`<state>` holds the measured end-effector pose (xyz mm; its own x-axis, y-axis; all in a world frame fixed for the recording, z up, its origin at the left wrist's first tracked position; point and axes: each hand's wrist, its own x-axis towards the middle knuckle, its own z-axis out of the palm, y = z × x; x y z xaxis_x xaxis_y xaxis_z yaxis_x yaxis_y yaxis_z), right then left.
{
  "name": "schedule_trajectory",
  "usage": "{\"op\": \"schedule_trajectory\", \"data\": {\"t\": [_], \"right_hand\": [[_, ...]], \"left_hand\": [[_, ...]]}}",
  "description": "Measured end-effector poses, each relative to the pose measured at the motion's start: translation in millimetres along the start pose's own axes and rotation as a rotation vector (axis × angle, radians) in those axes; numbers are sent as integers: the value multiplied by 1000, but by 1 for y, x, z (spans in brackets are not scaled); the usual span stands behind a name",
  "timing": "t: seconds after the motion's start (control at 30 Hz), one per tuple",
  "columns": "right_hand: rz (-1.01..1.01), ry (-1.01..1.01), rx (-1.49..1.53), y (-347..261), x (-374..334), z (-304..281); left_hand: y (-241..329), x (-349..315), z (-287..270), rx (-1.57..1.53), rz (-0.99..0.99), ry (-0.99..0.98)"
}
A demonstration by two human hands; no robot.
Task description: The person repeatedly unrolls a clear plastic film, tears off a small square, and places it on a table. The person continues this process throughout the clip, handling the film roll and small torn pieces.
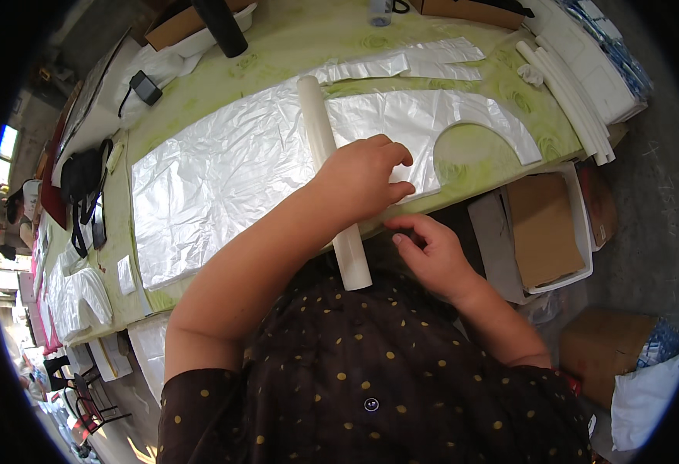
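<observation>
"At right of centre in the frame, report the right hand [435,254]."

"Thumb and forefinger stand apart; no object is visible in the grasp. The hand is near the table edge."

"State the position of the pale tube [318,127]."

"It lies lengthwise from lower centre to upper centre. The near end overhangs the edge; the far part crosses the plastic film [216,170]."

"Report the left hand [364,179]."

"At centre, the wrist crosses above the tube. Thumb and fingers are apart, with nothing visible between them. Contact with the tube or film cannot be told."

"What is done?"

"The film is spread flat from centre left to upper right, its rounded cut-out at right. The tube is laid across it. Both steps appear complete."

"What is left?"

"Smoothing, in my judgement: wrinkles show left of the tube. Whether any film is wound on the tube cannot be told."

"And beyond?"

"A narrow film strip [401,62] at upper centre, then a dark cylinder [220,27] at upper left, on the green table [308,31]."
</observation>
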<state>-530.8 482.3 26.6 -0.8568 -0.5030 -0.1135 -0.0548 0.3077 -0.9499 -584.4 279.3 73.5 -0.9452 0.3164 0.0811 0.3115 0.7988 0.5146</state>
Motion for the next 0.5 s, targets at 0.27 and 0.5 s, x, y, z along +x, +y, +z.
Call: {"op": "schedule_trajectory", "data": {"t": [0.27,0.5], "right_hand": [[-69,81,112,30,-14,-8],[-132,95,79,27,-6,-11]], "left_hand": [[-15,35,20,61,-149,-219],[-8,32,16,72,-122,-236]]}}
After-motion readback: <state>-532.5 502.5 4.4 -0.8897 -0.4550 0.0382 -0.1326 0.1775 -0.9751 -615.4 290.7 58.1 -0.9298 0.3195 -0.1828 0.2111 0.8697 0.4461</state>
